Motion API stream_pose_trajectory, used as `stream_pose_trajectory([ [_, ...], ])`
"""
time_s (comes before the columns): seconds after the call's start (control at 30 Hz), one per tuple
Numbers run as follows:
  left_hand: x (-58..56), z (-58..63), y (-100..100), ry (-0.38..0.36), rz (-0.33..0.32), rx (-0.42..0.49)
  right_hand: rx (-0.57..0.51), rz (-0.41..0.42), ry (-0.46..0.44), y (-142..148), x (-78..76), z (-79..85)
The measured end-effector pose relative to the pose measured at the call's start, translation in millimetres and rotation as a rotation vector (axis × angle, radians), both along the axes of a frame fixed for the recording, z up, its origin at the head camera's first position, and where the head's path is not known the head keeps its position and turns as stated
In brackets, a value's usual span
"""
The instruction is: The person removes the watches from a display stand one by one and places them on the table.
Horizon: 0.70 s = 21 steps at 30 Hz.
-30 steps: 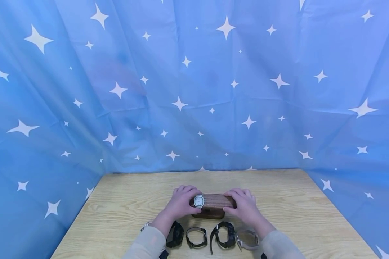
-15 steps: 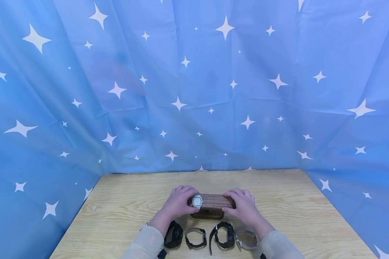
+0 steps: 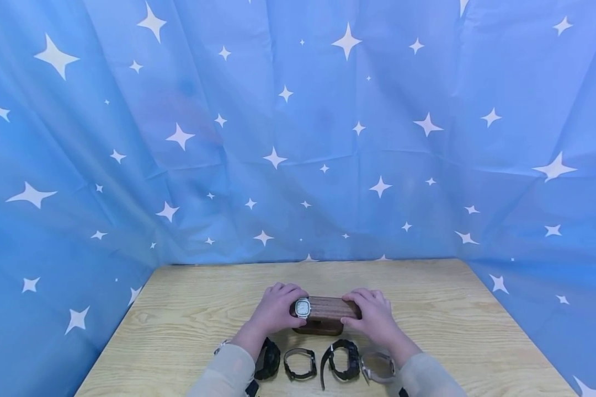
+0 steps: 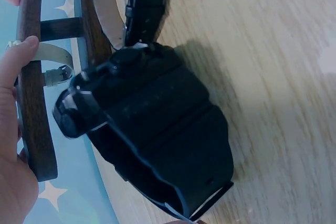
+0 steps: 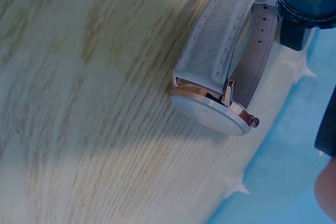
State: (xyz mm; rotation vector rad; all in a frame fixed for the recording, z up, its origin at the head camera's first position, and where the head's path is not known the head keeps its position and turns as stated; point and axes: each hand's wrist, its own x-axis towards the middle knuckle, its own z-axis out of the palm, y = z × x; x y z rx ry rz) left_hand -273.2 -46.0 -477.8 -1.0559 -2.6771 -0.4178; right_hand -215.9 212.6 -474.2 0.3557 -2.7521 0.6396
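Observation:
A dark brown wooden watch stand, with a horizontal bar (image 3: 330, 306) above a rounded base (image 3: 320, 331), stands on the table in the head view. My left hand (image 3: 274, 311) grips the bar's left end. Right beside those fingers, a square-faced watch (image 3: 302, 308) with a pale strap (image 4: 52, 52) is looped round the bar, face up; the left wrist view has my thumb touching its strap. My right hand (image 3: 374, 314) grips the bar's right end, thumb in front and fingers behind. The right wrist view catches only a fingertip (image 5: 326, 190) of it.
In front of the stand several watches lie in a row: a bulky black one (image 4: 168, 114), a slim dark one (image 3: 303, 377), another black one (image 3: 354, 361) and a grey-strapped one (image 5: 212, 45). My left forearm partly hides one more (image 3: 221, 346). A starry blue curtain (image 3: 298, 138) hangs behind.
Both hands keep their hold on the bar's ends, and the watches on the table have not moved. Only a slight shift of the head view shows.

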Motion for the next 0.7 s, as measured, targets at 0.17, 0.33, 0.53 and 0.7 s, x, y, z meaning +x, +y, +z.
stream_pose_trajectory([
  [0.17, 0.8, 0.1, 0.2, 0.01, -0.003, 0.007, -0.002, 0.001, -0.025, -0.2, 0.5, 0.1],
  [0.33, 1.0, -0.6, -2.0, 0.041, -0.011, -0.005, 0.0, -0.003, -0.043, -0.5, 0.9, -0.2],
  [0.53, -1.5, -1.3, -5.9, 0.066, -0.019, -0.003, 0.004, -0.007, -0.038, 0.3, 0.5, 0.0],
  [0.7, -2.8, -0.3, -9.6, 0.062, -0.015, -0.004, 0.007, -0.002, -0.024, 0.8, 0.3, 0.5],
])
